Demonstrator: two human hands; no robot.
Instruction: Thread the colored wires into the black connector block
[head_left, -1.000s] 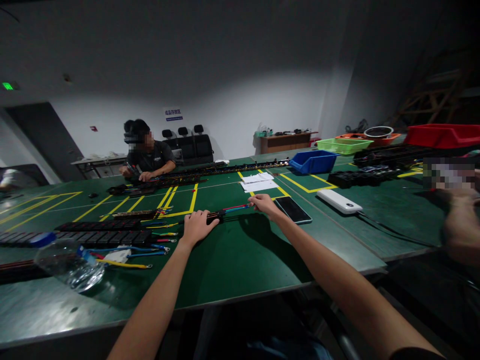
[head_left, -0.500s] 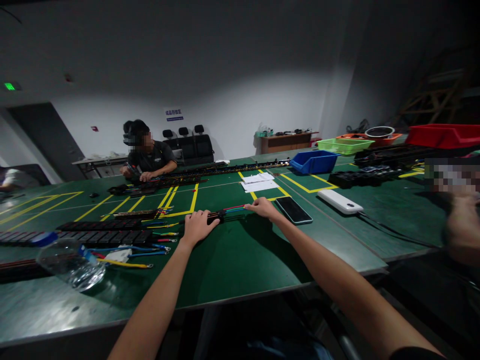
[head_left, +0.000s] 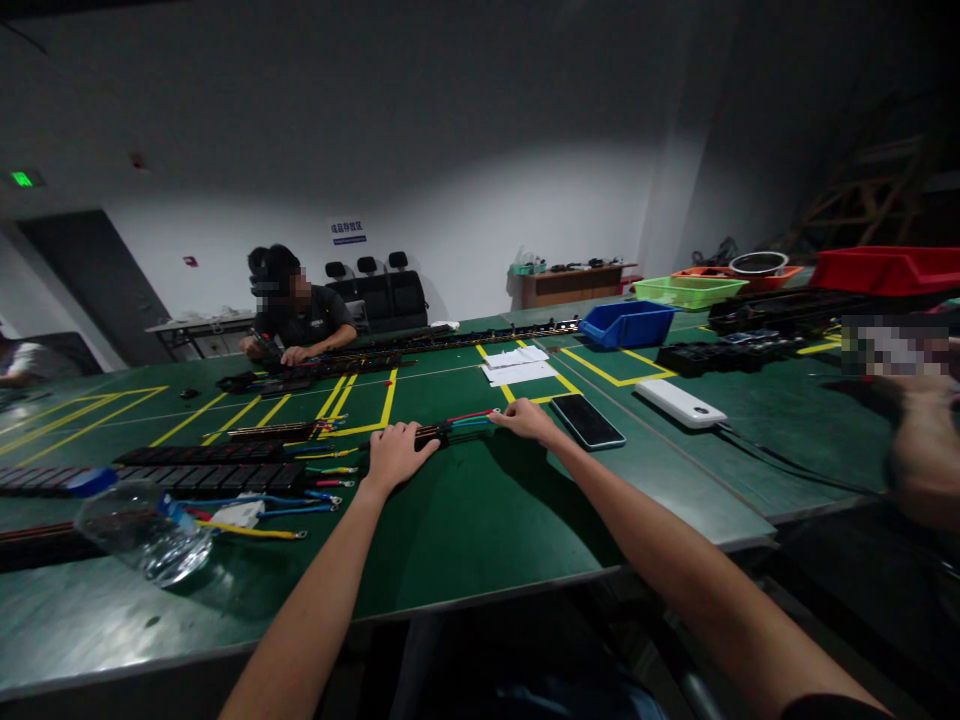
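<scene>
My left hand (head_left: 396,455) is wrapped over a dark bar-shaped part (head_left: 430,435) on the green table (head_left: 465,540). From the bar's right end run red, blue and green wires (head_left: 466,423). Thumb and fingers of my right hand (head_left: 523,420) pinch the far ends of these wires, where a small metal lug shows at the fingertips. To the left of my left hand lie dark segmented strips (head_left: 225,478) with coloured, lugged wires. A phone (head_left: 589,420) rests just right of my right hand.
A clear bottle (head_left: 142,530) lies at the left. Papers (head_left: 517,365), a blue bin (head_left: 627,323) and a white power bank (head_left: 680,403) with a cable are beyond and right. One person (head_left: 300,320) works across the table; another person's arm (head_left: 926,440) is at the right edge.
The lug at the wire ends now shows more at my right fingertips, which have shifted very slightly. The person across has raised or turned the head a little. My left hand stays put.
</scene>
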